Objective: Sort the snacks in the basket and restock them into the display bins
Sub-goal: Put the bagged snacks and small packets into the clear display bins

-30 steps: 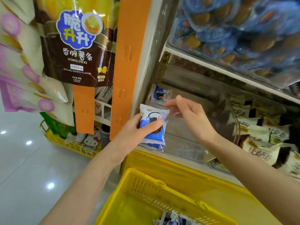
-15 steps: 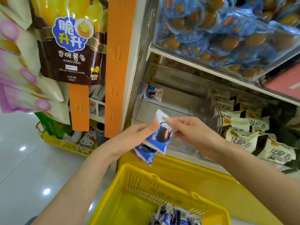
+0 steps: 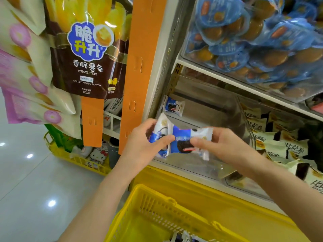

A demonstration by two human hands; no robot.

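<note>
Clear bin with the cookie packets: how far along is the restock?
Done: one cookie packet lies at the back of the clear bin. In hand: the left hand grips a small stack of packets and the right hand pinches a single packet, both just in front of the bin. Left: those go in, and a few more packets show in the yellow basket below.

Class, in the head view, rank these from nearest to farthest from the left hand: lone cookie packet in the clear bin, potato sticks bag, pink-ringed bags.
1. Lone cookie packet, in the bin just above the left hand.
2. Potato sticks bag, upper left.
3. Pink-ringed bags, far left.
</note>
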